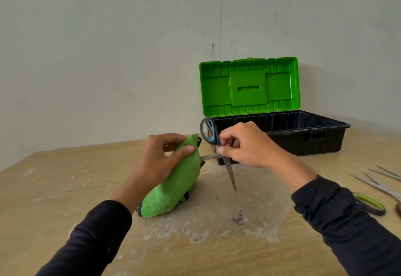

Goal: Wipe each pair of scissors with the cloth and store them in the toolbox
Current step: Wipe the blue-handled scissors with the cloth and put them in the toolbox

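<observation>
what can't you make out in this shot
Head view only:
- One blade of the blue scissors: hidden in the cloth held by the left hand.
- Their second handle loop: behind the right hand.
- Toolbox floor: blocked by its front wall.
- Scissors at right: cut off by the edge, count unclear.

A person's left hand (161,158) grips a green cloth (175,187) folded around one blade of opened blue-handled scissors (211,133), which the right hand (245,147) holds by the handles. Behind them, an open toolbox (303,132) with a raised green lid (248,86) sits on a wooden table (65,178). More scissors (375,191) lie at far right.
</observation>
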### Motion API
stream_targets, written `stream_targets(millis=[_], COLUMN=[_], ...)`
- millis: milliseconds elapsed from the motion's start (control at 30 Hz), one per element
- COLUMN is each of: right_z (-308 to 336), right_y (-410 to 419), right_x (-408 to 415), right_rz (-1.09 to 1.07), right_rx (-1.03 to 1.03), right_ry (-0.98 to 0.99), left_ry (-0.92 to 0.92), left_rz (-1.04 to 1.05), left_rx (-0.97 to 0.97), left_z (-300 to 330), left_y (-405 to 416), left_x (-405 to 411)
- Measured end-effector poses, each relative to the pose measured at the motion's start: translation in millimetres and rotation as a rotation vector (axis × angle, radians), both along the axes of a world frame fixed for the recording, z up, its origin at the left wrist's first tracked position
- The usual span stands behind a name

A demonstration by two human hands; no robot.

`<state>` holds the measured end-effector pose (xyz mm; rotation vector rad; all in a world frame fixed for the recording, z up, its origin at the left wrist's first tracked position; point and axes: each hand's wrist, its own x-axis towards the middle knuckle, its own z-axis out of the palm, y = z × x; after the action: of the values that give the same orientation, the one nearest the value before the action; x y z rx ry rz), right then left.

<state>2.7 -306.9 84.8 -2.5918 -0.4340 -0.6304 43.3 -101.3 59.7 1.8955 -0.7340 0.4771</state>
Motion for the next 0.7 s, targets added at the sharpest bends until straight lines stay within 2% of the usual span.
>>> stream_targets(millis=[400, 533, 700], right_z=[9, 12, 15], right_y=[0, -1, -6], right_x=[-8, -11, -13], right_rz=[0.096, 0.090, 0.053], right_rx=[0.060, 0.010, -0.044], right_ry=[0.017, 0.099, 0.107], left_ry=[-0.010, -0.008, -0.001], left_rz=[-0.070, -0.060, -0.051], left_rx=[0.238, 0.241, 0.197], left_z=[-7, -8, -6], left_y=[-15, -17, -16], left_x=[-10, -9, -9])
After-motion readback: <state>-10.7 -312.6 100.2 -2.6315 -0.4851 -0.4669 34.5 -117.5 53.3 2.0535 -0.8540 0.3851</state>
